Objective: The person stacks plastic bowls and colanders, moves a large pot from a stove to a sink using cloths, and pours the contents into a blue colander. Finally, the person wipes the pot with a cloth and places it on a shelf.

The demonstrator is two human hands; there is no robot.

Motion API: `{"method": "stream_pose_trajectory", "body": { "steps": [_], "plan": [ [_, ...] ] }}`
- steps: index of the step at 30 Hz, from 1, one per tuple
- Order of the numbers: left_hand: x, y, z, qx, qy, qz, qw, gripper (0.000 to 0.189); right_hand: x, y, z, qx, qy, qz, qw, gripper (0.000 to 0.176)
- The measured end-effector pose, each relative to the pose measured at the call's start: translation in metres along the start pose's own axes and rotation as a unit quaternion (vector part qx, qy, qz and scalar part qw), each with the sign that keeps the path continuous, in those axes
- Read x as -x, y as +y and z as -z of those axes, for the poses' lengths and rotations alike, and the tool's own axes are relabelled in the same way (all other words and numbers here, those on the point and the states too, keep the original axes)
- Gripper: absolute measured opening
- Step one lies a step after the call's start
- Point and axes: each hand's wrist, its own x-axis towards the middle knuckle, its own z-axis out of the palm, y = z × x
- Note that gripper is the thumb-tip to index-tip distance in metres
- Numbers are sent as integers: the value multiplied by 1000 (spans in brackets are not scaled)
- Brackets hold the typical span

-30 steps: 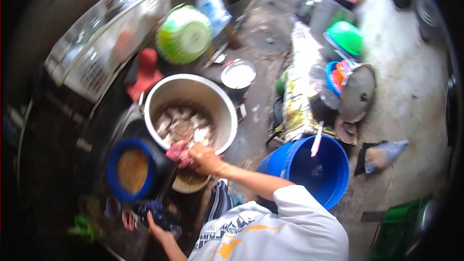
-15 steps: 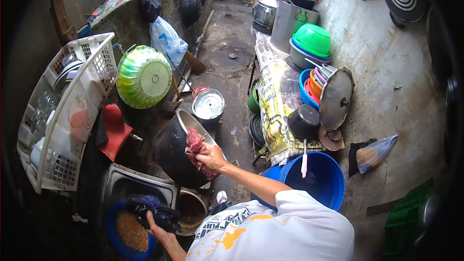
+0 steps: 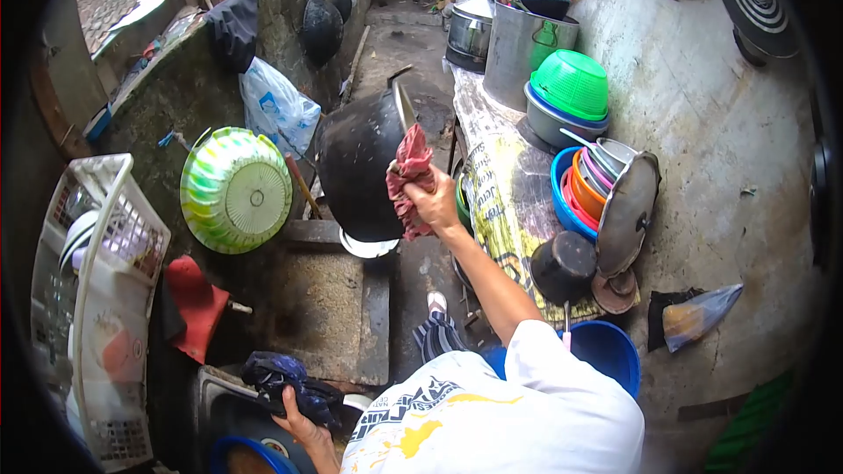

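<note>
My right hand (image 3: 432,200) is closed around a crumpled red cloth (image 3: 409,180) at the rim of a large blackened cooking pot (image 3: 354,167). The pot is tilted on its side above the floor, its dark outside toward me and its mouth mostly turned away. Lower down, my left hand (image 3: 303,423) grips a bunched dark blue-black cloth (image 3: 294,386), apart from the pot. Below that hand a blue basin (image 3: 255,449) is partly cut off by the frame's bottom edge. A pale round rim (image 3: 369,248) shows just under the pot.
At left are a white dish basket (image 3: 105,298), a green-white bowl (image 3: 235,191) and a red piece (image 3: 193,305). Bowls, a green colander (image 3: 569,86) and a metal lid (image 3: 629,215) crowd the bench (image 3: 500,175) at right. A blue tub (image 3: 610,355) stands below it.
My right hand has swung the pot forward and up, away from the sink, uncovering a stained slab. My left hand keeps the dark cloth. The view has shifted.
</note>
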Motion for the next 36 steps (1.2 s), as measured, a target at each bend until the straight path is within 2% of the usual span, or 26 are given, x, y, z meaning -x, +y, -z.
{"method": "stream_pose_trajectory", "body": {
  "steps": [2, 4, 6, 7, 10, 11, 15, 19, 21, 24, 28, 29, 32, 34, 36],
  "plan": [
    [-7, -14, -23, 6, 42, 3, 999, 42, -56, -6, 19, 7, 14, 38, 999, 24],
    [-24, -34, -45, 5, 58, -10, 998, 40, -116, -19, 41, -44, 33, 69, 996, 23],
    [-33, -32, -79, -108, 135, 125, 977, 82, -188, -26, 73, -33, 40, 77, 996, 19],
    [-41, -38, -107, -86, 144, 122, 978, 85, -222, -30, 92, -52, 46, 92, 993, 17],
    [-77, -67, -192, -43, 98, 83, 991, 79, -325, -81, 134, -94, 59, 169, 979, 14],
    [-88, -70, -232, -34, 103, 83, 991, 68, -361, -90, 153, -71, 82, 179, 978, 15],
    [-126, -90, -354, -33, -1, 54, 998, 63, -490, -140, 222, -32, 109, 269, 956, 17],
    [-154, -109, -447, -25, -92, 30, 995, 58, -610, -172, 296, -23, 120, 345, 931, 18],
    [-170, -129, -465, -31, -93, 17, 995, 49, -660, -180, 337, -26, 135, 365, 921, 14],
    [-171, -131, -495, -39, -59, 43, 997, 50, -703, -196, 379, -32, 149, 380, 913, 7],
    [-181, -134, -520, -62, -36, 19, 997, 50, -752, -218, 419, -35, 197, 372, 906, 6],
    [-170, -117, -541, -44, -33, 28, 998, 45, -762, -223, 426, -38, 192, 377, 905, 6],
    [-191, -132, -538, -72, -88, -30, 993, 38, -780, -233, 440, -41, 176, 379, 907, 10],
    [-195, -134, -547, -71, -102, -45, 991, 35, -793, -247, 449, -31, 163, 371, 914, 17],
    [-190, -127, -565, -82, -99, -63, 990, 33, -800, -257, 455, -13, 186, 354, 917, 16]
  ]
}}
